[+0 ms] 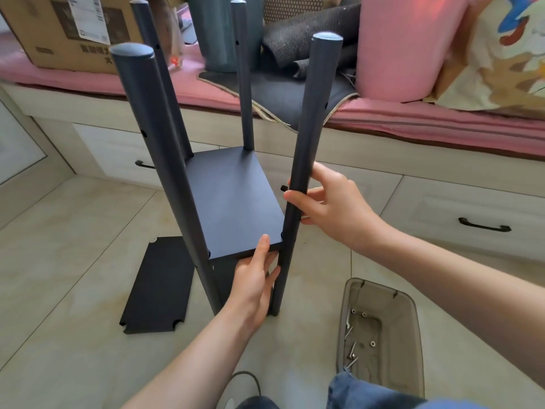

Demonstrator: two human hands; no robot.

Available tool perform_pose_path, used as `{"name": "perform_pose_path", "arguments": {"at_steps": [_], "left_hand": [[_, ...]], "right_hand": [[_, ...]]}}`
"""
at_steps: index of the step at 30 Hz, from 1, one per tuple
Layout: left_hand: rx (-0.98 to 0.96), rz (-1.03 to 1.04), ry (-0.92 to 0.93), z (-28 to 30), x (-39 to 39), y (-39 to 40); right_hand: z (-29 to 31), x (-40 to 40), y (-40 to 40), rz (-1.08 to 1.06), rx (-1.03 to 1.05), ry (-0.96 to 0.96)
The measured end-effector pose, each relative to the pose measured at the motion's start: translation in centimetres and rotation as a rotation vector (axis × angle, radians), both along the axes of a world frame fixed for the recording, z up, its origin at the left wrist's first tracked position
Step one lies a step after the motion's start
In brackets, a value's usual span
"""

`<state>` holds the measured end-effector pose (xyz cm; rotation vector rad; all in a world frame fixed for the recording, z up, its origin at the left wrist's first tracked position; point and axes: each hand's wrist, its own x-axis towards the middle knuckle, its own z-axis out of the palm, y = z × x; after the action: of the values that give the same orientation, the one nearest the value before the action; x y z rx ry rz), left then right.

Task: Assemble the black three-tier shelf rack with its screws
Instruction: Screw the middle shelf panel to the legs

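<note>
Rack (233, 202) stands upright on the floor (73, 231) before you, four posts rising around one mounted shelf (236, 214). Your right hand (330, 202) grips the near-right post (306, 137) above that shelf. Your left hand (253, 278) lies open, fingers straight against the shelf's front edge. Screws (352, 354) sit in a tray (413, 335) at your right; a loose panel (159, 287) lies left.
</note>
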<state>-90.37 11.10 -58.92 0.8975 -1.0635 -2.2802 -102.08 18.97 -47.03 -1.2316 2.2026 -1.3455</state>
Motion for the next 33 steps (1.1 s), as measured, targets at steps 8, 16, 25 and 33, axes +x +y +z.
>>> {"name": "perform_pose_path", "arguments": {"at_steps": [8,16,25,33], "left_hand": [[-0.031,-0.002,-0.046,-0.3,-0.1,-0.1],[-0.127,-0.029,-0.08,-0.3,0.4,-0.1],[-0.255,-0.017,-0.083,-0.4,1.2,0.2],[-0.322,-0.006,-0.117,-0.1,1.6,0.5]], "right_hand": [[-0.4,0.1,0.1,-0.018,0.002,-0.002],[-0.1,0.4,0.2,0.009,0.017,0.001],[-0.1,1.1,0.1,0.013,0.017,0.0],[-0.3,1.1,0.4,0.05,0.028,-0.047]]}}
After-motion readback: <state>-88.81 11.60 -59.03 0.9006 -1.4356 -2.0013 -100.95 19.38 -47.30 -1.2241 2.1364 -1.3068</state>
